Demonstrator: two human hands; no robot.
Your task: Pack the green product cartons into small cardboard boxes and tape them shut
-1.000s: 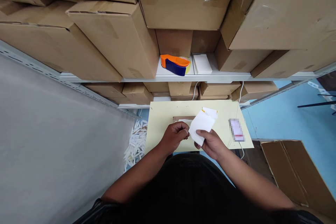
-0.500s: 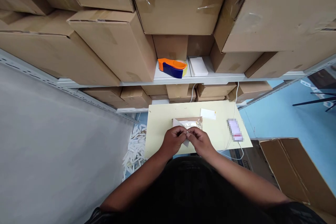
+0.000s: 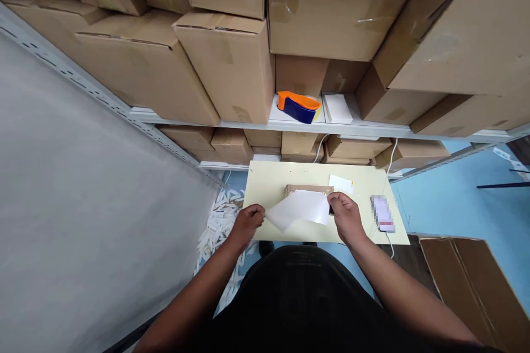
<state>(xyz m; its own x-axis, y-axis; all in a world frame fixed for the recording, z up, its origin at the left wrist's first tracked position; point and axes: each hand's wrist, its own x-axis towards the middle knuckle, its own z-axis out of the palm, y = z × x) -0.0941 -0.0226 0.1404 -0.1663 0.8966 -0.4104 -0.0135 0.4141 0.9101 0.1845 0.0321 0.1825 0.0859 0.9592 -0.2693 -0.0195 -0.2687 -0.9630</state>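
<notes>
A glossy white paper sheet [image 3: 304, 207] is stretched between my hands, above a small cardboard box [image 3: 295, 188] lying on the pale yellow tabletop [image 3: 265, 175]. At the sheet's pointed left end, the fingers of my left hand [image 3: 248, 223] are pinched closed. My right hand [image 3: 346, 215] grips the upper right corner, thumb and fingers together. Most of the box is hidden beneath the sheet. Just behind the right hand lies a white card [image 3: 342, 183] on the table.
A phone [image 3: 383, 213] with a cable lies at the table's right. An orange and blue tape dispenser [image 3: 298, 107] and a white stack [image 3: 337, 108] sit on the shelf among cardboard boxes [image 3: 226, 69]. White paper strips [image 3: 217, 226] litter the floor left. A large carton [image 3: 467, 276] stands right.
My hands were together over the box and have moved apart, left and right, spreading the white sheet between them. The view has shifted slightly left.
</notes>
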